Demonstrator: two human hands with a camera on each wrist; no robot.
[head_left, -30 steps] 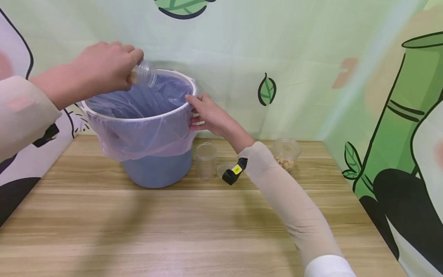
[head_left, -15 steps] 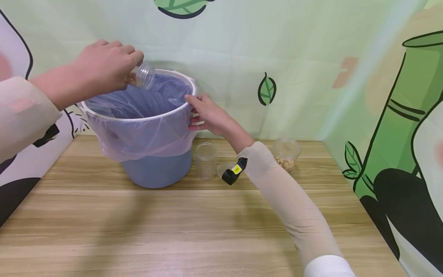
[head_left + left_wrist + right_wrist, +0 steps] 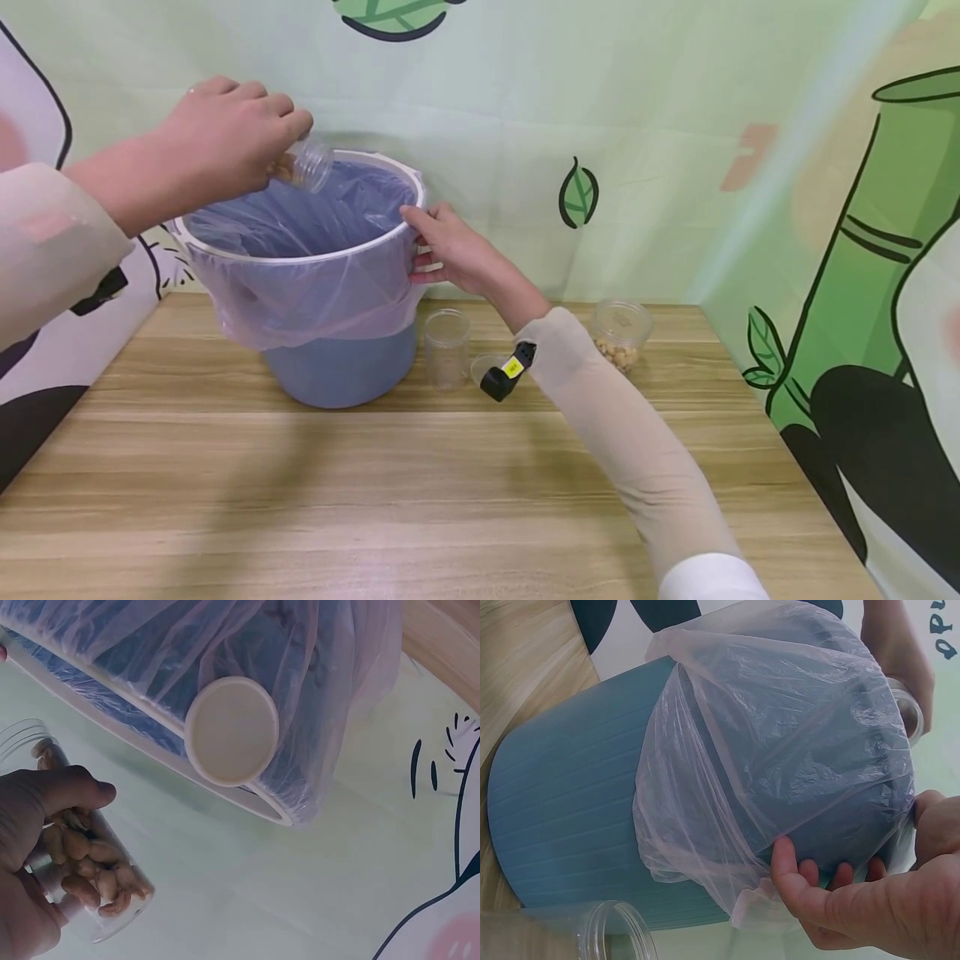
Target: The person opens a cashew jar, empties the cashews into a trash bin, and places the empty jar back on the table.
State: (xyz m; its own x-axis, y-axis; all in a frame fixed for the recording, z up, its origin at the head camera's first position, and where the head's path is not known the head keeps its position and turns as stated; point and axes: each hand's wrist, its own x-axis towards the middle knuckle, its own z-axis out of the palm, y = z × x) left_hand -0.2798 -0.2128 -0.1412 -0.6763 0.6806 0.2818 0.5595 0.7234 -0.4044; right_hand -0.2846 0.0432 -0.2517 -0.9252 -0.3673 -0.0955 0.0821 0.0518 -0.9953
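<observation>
My left hand (image 3: 225, 137) grips a clear jar (image 3: 112, 900) above the blue trash bin (image 3: 337, 371), its threaded mouth tilted over the opening. Curved tan nuts that look like cashews (image 3: 94, 870) lie inside the jar, partly covered by the fingers. A translucent pinkish bag (image 3: 315, 300) lines the bin and folds over its white rim (image 3: 300, 258). My right hand (image 3: 465, 250) holds the bin's right side, thumb at the rim and fingers against the bag outside. The bottom of the bin's inside is hidden.
Right of the bin stands a clear jar without a lid (image 3: 447, 350). Beside it lies a clear round disc (image 3: 487, 367), partly hidden by the wrist camera. Farther right, a clear tub (image 3: 621, 337) holds tan pieces. A printed cloth (image 3: 495, 100) hangs behind the wooden table (image 3: 420, 500).
The jar in my left hand has tipped slightly, its mouth shifting a little left and down, and more of the nuts show. My right hand stays at the rim.
</observation>
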